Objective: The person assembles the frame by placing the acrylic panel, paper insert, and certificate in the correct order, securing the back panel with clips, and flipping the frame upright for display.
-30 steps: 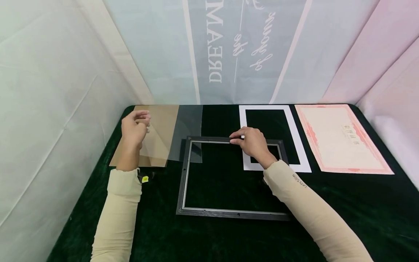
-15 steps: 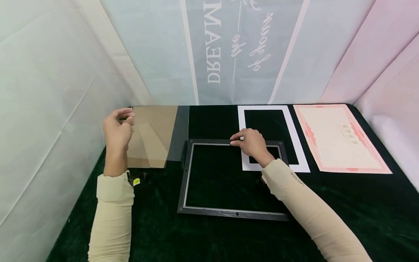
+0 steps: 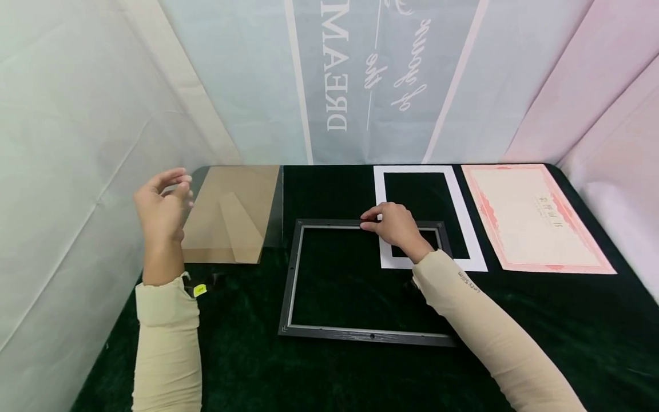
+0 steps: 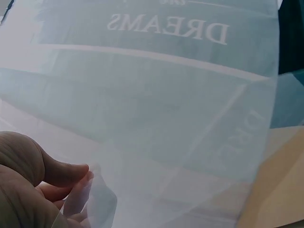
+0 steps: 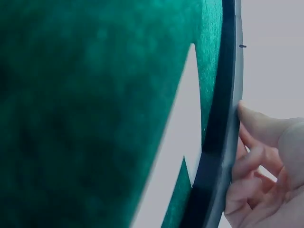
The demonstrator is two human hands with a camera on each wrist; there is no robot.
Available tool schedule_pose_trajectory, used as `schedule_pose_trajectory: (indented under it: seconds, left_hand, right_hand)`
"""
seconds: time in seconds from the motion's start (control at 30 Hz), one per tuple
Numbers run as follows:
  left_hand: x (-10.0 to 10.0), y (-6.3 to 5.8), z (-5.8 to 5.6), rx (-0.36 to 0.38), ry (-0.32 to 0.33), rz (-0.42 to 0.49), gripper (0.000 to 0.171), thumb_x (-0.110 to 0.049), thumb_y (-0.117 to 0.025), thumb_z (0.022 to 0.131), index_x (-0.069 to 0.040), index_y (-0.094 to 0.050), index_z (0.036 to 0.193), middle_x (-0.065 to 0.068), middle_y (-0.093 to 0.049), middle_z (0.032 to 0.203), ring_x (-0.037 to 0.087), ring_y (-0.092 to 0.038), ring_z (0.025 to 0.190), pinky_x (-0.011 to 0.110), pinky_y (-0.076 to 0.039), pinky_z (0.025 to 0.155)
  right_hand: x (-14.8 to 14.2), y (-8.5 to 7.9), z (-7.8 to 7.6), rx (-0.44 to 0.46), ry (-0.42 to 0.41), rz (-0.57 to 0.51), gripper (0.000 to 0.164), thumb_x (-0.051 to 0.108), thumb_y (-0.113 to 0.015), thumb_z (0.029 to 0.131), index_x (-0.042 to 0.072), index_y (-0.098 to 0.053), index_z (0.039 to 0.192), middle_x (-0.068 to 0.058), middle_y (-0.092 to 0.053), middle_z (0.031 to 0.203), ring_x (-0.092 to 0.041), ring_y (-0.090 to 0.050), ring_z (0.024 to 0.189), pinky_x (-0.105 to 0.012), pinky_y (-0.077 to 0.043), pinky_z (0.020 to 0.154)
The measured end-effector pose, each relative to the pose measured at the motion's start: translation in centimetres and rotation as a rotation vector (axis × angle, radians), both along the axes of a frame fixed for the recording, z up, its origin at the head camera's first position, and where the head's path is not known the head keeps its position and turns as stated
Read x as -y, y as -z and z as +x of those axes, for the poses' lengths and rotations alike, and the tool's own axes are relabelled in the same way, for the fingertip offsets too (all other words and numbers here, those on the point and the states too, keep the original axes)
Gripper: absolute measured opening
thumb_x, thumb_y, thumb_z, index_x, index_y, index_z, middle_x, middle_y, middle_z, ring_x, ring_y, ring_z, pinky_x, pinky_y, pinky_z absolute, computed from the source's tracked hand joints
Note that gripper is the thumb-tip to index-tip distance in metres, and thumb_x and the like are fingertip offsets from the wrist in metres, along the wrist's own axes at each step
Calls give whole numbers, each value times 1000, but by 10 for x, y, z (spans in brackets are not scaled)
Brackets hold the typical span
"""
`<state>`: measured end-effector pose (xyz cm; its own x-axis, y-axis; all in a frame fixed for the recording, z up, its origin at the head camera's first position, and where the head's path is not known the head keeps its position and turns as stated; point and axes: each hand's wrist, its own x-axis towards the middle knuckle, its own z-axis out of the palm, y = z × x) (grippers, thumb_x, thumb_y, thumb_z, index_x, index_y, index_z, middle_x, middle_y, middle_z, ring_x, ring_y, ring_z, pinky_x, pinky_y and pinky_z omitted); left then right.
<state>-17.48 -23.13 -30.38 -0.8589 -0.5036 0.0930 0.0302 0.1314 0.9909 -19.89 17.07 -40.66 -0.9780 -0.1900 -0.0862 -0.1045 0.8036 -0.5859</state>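
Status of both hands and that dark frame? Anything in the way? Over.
Left hand: pinching clear sheet. Right hand: gripping dark frame. Possible snag: white mat, partly hidden by it.

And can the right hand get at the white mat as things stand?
Probably, once the right hand lets go of the frame: the mat lies close by, its far edge uncovered.

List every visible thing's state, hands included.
Left hand: pinching the clear sheet
Right hand: gripping the dark frame
Clear sheet: held, overlapping the brown board
Dark frame: gripped at its far rail, opening unfilled
Brown board: lying flat
White mat: flat, partly hidden
Pink-bordered certificate: flat, printed side up
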Motion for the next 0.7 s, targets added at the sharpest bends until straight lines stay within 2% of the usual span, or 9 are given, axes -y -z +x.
schedule_pose_trajectory:
  seconds: [0.13, 0.3, 0.37, 0.47, 0.6, 0.7]
  left_hand:
    - [5, -8, 4, -93, -12, 89, 19, 2, -63, 93, -8, -73, 106, -3, -62, 92, 10, -57, 70, 14, -48, 54]
    - [6, -17, 8, -163, -17, 197, 18, 5, -66, 90, -8, -74, 100, 2, -64, 91, 11, -57, 67, 16, -50, 53]
    - [7, -19, 9, -167, 0, 240, 17, 4, -68, 89, -7, -74, 101, 3, -65, 93, 12, -58, 68, 17, -50, 53]
    - [6, -18, 6, -161, 66, 334, 18, 2, -69, 88, -5, -73, 104, 5, -65, 95, 13, -58, 69, 19, -51, 52]
    - [0, -8, 1, -116, 170, 454, 19, 1, -69, 89, -4, -73, 106, 4, -67, 93, 14, -59, 71, 22, -52, 53]
    - [-8, 2, -3, -65, 222, 502, 18, 0, -69, 89, -5, -74, 106, 3, -69, 91, 14, -60, 72, 23, -53, 55]
  right_hand:
    - [-6, -3, -1, 56, 4, -100, 34, 42, -59, 100, 20, -71, 121, -9, -68, 122, -23, -64, 96, -38, -51, 78]
    - [-8, -10, -1, 163, 39, -251, 42, 46, -49, 103, 17, -66, 129, -8, -67, 120, -23, -68, 91, -34, -53, 76]
    - [-7, -12, 0, 202, 51, -317, 43, 44, -48, 104, 15, -64, 131, -7, -67, 123, -24, -67, 94, -35, -54, 78]
    - [-6, -12, 1, 241, 57, -403, 44, 42, -46, 105, 14, -60, 136, -8, -64, 130, -25, -66, 101, -39, -56, 86]
    - [-5, -10, 1, 249, 36, -474, 46, 40, -48, 105, 13, -54, 142, -12, -60, 135, -27, -66, 106, -42, -55, 93]
    - [-3, -11, 2, 225, 5, -500, 49, 39, -53, 103, 15, -48, 146, -13, -59, 135, -28, -67, 107, -44, -54, 94]
